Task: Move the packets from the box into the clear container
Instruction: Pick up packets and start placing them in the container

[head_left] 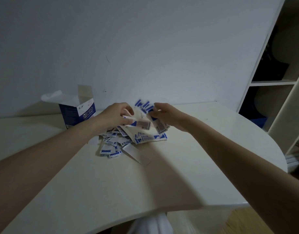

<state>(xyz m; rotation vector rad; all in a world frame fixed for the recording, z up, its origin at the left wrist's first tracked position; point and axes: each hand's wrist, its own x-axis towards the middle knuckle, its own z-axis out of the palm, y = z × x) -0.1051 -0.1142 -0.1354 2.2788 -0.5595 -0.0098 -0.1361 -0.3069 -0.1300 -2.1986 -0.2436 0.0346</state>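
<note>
The left hand (117,115) and right hand (164,115) are each pinching blue-and-white packets (111,146) above the pile on the table (196,166), near the opened box (77,112).

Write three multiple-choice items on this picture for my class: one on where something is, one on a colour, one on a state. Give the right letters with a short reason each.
1. Where does the box stand on the table?
A. left of the hands, near the wall
B. at the near edge
C. on the shelf

2. What colour is the print on the packets?
A. red
B. blue
C. green

3. How is the box?
A. sealed
B. open at the top
C. crushed flat

Answers: 1 A, it stands beyond the left hand. 2 B, blue marks show on white wrappers. 3 B, its flaps stand up. The right hand also holds packets.
</note>
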